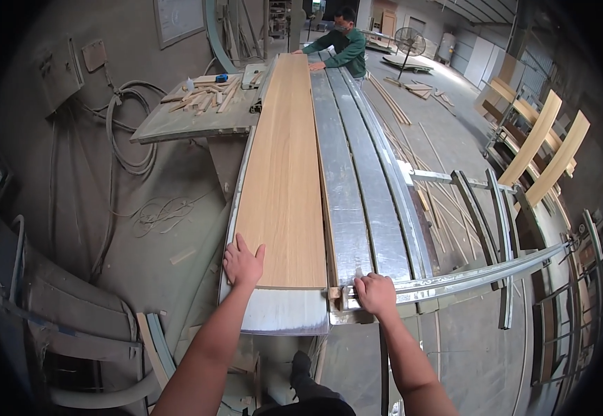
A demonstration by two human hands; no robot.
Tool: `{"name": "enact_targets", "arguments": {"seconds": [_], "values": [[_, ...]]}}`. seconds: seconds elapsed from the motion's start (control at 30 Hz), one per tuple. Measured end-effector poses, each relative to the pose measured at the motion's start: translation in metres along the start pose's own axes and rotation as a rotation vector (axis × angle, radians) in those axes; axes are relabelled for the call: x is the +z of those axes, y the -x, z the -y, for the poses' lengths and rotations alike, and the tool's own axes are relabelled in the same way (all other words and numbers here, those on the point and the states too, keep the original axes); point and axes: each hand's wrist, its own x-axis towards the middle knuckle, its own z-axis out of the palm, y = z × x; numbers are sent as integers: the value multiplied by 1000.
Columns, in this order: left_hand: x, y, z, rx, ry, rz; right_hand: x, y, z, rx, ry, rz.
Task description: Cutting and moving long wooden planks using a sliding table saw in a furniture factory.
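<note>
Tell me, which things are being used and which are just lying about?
Seem in use:
board, under the left hand
rail, under the right hand
metal table

Seem just lying about:
scraps on the side table
long strips

We are seeing a long board [284, 180] showing a smooth, low-sheen wood-grain face. Beside it, a grooved metal bed [346, 229] is gleaming, its silvery surface looking scuffed and streaked, while a metal rail [478, 272] is catching bright highlights. We are noticing matt wooden offcuts [206, 102] on a dull grey side table [184, 130], and a co-worker's green cloth sleeve [347, 54].
</note>
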Motion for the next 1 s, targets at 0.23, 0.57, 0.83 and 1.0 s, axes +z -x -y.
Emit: {"name": "enact_targets", "arguments": {"seconds": [0.23,0.57,0.83,1.0], "values": [[0,10,5,1,10,9,-4,11,0,16,5,25],[-11,30,16,10,12,-1,-14,35,12,22,-22,44],[-13,41,17,7,16,2,-17,43,8,28,7,58],[-12,56,24,-10,25,22,-13,59,10,33,-8,76]]}}
